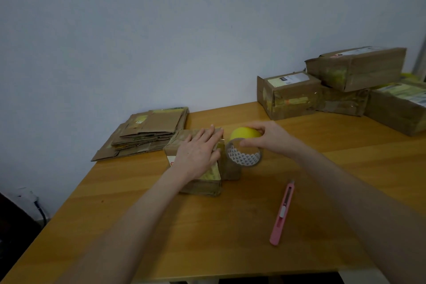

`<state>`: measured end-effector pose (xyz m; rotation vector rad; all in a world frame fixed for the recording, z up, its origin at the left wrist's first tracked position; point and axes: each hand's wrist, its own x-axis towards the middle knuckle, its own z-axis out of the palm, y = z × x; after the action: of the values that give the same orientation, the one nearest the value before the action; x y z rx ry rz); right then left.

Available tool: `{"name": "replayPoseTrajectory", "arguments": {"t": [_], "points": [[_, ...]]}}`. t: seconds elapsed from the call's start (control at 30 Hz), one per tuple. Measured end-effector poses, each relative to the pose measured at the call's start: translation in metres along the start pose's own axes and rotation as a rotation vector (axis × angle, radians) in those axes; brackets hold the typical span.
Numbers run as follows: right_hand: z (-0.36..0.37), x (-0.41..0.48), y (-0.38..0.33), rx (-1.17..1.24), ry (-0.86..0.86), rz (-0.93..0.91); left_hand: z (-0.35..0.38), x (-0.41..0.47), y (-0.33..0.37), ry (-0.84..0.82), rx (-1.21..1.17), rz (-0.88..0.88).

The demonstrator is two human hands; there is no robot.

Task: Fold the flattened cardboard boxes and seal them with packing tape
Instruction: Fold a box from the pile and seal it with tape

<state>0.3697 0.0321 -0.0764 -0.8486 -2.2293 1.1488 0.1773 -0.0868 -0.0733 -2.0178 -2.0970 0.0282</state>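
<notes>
Nearest on the wooden table (207, 237), a pink utility knife (282, 213) is laid lengthwise, untouched and well apart from both hands; it is judged to be kept ready for cutting the tape.

Beyond it, a small folded box (200, 185) is set near the middle of the table. Its top is pressed down by the left hand (198, 152), which is laid flat with the fingers straight and spread toward the right edge of the box. Just beside that edge, the tape roll (244, 133) is held upright on its rim by the right hand (267, 137), whose fingers and thumb are curled round the roll from above. The two hands are brought close together but are not seen to touch. Whether a strip is already drawn from the roll onto the box cannot be told, since any clear tape there is too faint.

This box is judged to be folded and at the sealing step, with the seam not yet shown as closed.

Farther back on the left, a stack of flattened boxes (147, 131) is piled against the wall; these are left to be folded and taped. At the far right corner, several sealed boxes (288, 97) are gathered, some stacked on others, so part of the work is judged done, with a good share remaining.
</notes>
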Motion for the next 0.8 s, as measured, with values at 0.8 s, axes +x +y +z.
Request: {"name": "replayPoseTrajectory", "arguments": {"t": [0.8], "points": [[-0.001, -0.005, -0.003, -0.404, -0.100, 0.077, 0.007, 0.009, -0.018, 0.035, 0.040, 0.032]]}}
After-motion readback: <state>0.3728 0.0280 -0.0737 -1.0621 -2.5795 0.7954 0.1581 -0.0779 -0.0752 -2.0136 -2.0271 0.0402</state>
